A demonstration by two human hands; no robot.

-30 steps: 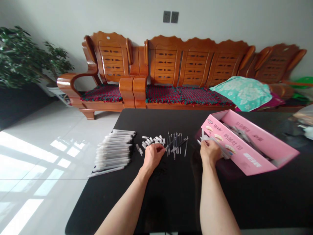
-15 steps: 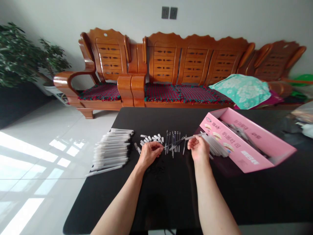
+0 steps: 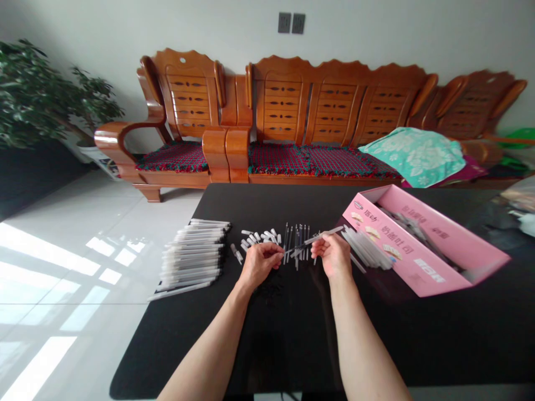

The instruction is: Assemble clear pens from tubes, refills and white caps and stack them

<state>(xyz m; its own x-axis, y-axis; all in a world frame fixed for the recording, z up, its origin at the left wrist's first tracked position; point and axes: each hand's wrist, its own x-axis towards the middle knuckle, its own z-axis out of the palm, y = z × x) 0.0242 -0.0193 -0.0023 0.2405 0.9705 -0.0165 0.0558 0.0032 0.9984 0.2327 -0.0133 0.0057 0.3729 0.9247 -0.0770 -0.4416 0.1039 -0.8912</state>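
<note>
My left hand point(image 3: 259, 266) pinches the end of a thin pen refill point(image 3: 288, 253) over the table. In my right hand point(image 3: 335, 256) is a whitish pen barrel point(image 3: 326, 235), slanting up to the right. The refill's far end meets the barrel's near end; how deep it reaches inside, I cannot tell. Beneath and behind the hands lie several loose refills point(image 3: 286, 236), side by side. White pen caps point(image 3: 267, 236) are heaped just beyond my left hand. A pile of empty-looking barrels point(image 3: 370, 250) lies right of my right hand.
Capped pens point(image 3: 193, 253) form a stack at the left of the black table point(image 3: 292, 345). Small black pieces point(image 3: 271, 291) lie near my left wrist. A pink box point(image 3: 418, 259) with more pen parts stands at the right. Behind is a wooden sofa point(image 3: 284, 106).
My right hand has moved left and slightly down with the barrel, closer to my left hand. The gap between the refill and barrel ends has closed.
</note>
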